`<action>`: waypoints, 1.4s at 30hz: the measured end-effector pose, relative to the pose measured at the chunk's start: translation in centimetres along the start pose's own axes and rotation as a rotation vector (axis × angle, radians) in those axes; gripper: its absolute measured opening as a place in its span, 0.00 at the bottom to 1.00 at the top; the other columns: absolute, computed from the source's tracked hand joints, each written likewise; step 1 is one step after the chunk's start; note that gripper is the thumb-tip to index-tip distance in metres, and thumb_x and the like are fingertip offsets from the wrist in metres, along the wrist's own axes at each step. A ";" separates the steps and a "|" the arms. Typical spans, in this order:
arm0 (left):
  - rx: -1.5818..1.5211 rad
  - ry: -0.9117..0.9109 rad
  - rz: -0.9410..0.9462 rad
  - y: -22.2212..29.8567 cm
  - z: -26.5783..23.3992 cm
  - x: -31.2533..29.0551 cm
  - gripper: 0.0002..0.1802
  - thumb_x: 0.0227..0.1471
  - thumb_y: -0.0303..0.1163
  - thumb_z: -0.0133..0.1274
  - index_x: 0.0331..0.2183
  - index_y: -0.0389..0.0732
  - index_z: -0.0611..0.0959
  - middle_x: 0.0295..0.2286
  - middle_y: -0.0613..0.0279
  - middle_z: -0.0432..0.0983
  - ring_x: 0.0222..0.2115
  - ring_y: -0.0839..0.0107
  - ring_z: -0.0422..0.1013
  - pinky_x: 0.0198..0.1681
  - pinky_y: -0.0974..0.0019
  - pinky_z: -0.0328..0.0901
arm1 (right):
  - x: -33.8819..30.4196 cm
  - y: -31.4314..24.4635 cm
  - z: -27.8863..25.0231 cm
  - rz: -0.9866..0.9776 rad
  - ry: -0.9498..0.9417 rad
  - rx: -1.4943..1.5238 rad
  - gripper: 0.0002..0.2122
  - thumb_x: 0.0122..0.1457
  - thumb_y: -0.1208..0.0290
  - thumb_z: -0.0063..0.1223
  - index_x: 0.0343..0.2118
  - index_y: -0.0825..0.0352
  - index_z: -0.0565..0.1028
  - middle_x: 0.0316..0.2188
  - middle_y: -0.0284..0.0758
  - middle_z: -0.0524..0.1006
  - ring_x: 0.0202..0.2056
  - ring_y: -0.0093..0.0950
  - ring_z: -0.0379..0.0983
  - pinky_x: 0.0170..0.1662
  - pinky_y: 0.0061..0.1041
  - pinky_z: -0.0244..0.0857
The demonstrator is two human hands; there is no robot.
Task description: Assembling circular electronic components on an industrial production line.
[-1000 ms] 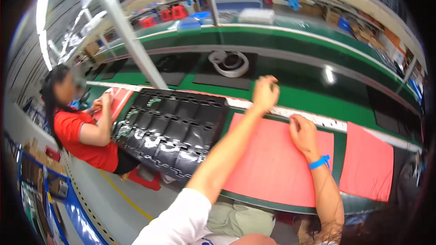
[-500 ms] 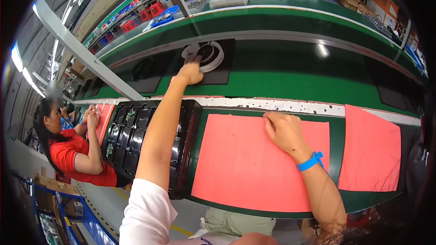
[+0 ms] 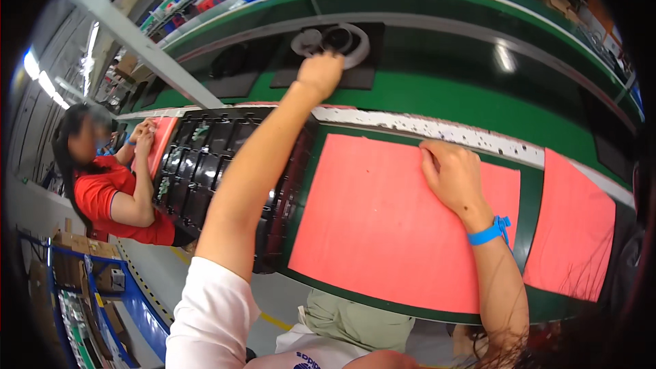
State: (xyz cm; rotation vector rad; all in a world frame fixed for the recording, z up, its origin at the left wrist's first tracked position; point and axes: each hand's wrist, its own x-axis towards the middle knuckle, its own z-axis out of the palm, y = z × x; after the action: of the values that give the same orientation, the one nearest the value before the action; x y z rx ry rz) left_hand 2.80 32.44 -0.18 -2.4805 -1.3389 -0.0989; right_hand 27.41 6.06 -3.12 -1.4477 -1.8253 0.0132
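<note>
My left arm stretches far over the green conveyor. My left hand (image 3: 321,75) is at the near edge of a white and black rounded item (image 3: 362,49) that looks like a pair of headphones. Its fingers are bent over the item, with the fingertips blurred and partly hidden. The item lies on a dark square pad (image 3: 290,79). My right hand (image 3: 452,172), with a blue band (image 3: 487,231) at the wrist, rests near the far edge of a pink mat (image 3: 383,225). Those fingers are curled, and nothing shows in them.
Left of the mat stand black plastic trays (image 3: 205,164). A second pink mat (image 3: 574,229) lies at the right. Another dark pad carries a black rounded item (image 3: 229,60). A metal post (image 3: 140,41) slants above the conveyor. A co-worker in a red shirt (image 3: 113,188) works at the left.
The view has tilted and shifted. My left hand's fingers, stretched into the white item before, are now bent at its near edge. My right hand stays at the mat's far edge.
</note>
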 end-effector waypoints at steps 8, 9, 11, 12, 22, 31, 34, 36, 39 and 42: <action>-0.109 0.258 0.198 -2.0 -5.1 -4.3 0.06 0.62 0.30 0.51 0.41 0.42 0.77 0.39 0.52 0.79 0.42 0.51 0.79 0.38 0.49 0.74 | -0.8 0.5 -0.3 0.027 -0.015 -0.011 0.05 0.60 0.73 0.59 0.35 0.66 0.84 0.27 0.42 0.83 0.26 0.42 0.79 0.32 0.39 0.72; -0.136 0.317 0.202 -3.1 -6.5 -5.4 0.06 0.62 0.31 0.52 0.41 0.42 0.78 0.38 0.53 0.79 0.41 0.51 0.78 0.38 0.49 0.73 | -0.9 0.3 0.0 0.012 -0.001 -0.028 0.05 0.60 0.73 0.59 0.35 0.66 0.84 0.27 0.42 0.83 0.26 0.41 0.79 0.32 0.38 0.72; -0.136 0.462 0.224 -4.2 -8.6 -7.1 0.06 0.62 0.32 0.55 0.40 0.42 0.79 0.35 0.56 0.77 0.40 0.53 0.76 0.38 0.50 0.72 | -0.4 0.1 -0.6 -0.015 -0.005 -0.021 0.05 0.60 0.74 0.59 0.35 0.66 0.84 0.26 0.42 0.82 0.25 0.40 0.79 0.30 0.37 0.71; -0.165 0.472 0.238 -4.3 -9.5 -8.0 0.06 0.61 0.32 0.56 0.40 0.42 0.79 0.34 0.57 0.77 0.40 0.53 0.76 0.39 0.51 0.72 | -0.4 0.0 -0.8 0.022 -0.020 -0.027 0.05 0.60 0.74 0.59 0.35 0.67 0.84 0.25 0.42 0.82 0.24 0.40 0.78 0.30 0.37 0.70; -0.268 0.426 0.726 8.9 -11.2 -25.0 0.10 0.47 0.35 0.57 0.33 0.44 0.78 0.32 0.63 0.70 0.35 0.66 0.72 0.31 0.63 0.68 | -0.1 1.1 -0.2 0.083 -0.043 0.046 0.07 0.63 0.72 0.57 0.38 0.70 0.83 0.26 0.46 0.81 0.26 0.43 0.78 0.32 0.37 0.69; -0.500 0.430 0.581 18.4 -6.9 -30.6 0.11 0.52 0.34 0.56 0.36 0.40 0.80 0.37 0.58 0.72 0.42 0.62 0.70 0.41 0.60 0.66 | -0.9 6.7 -0.6 0.010 -0.142 0.131 0.10 0.67 0.74 0.54 0.42 0.77 0.81 0.30 0.48 0.82 0.30 0.39 0.79 0.36 0.36 0.70; -0.641 0.473 0.435 17.8 -6.7 -33.1 0.12 0.53 0.34 0.57 0.38 0.38 0.80 0.41 0.53 0.71 0.48 0.57 0.68 0.45 0.56 0.65 | -1.4 0.5 -2.8 -0.038 -0.364 -0.059 0.15 0.69 0.70 0.51 0.51 0.76 0.78 0.45 0.54 0.80 0.46 0.49 0.77 0.51 0.41 0.70; -0.963 0.471 0.324 17.4 -6.7 -35.2 0.14 0.53 0.34 0.60 0.39 0.38 0.80 0.48 0.50 0.69 0.59 0.52 0.62 0.53 0.51 0.63 | -2.1 -1.7 -5.1 -0.056 -0.472 -0.175 0.18 0.71 0.68 0.50 0.56 0.75 0.77 0.52 0.58 0.80 0.54 0.54 0.77 0.59 0.44 0.70; -0.973 0.457 0.294 16.3 -7.1 -36.1 0.14 0.53 0.33 0.61 0.40 0.37 0.80 0.50 0.50 0.68 0.61 0.51 0.61 0.56 0.49 0.63 | -2.6 -3.0 -6.1 -0.158 -0.527 -0.235 0.19 0.70 0.65 0.54 0.60 0.68 0.75 0.51 0.59 0.76 0.53 0.59 0.72 0.57 0.51 0.68; -1.056 0.493 0.386 14.9 -6.2 -32.8 0.12 0.57 0.31 0.58 0.42 0.37 0.80 0.50 0.48 0.68 0.59 0.49 0.62 0.59 0.50 0.62 | -4.7 3.1 -4.9 -0.032 -0.380 -0.641 0.25 0.64 0.59 0.62 0.59 0.71 0.76 0.54 0.55 0.77 0.54 0.52 0.75 0.57 0.44 0.71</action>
State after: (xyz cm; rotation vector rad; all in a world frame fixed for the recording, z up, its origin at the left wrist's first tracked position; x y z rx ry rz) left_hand -2.72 -3.43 -4.82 -3.0945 -0.6138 -1.5452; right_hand 32.93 1.09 -3.83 -1.9519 -2.2893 -0.3661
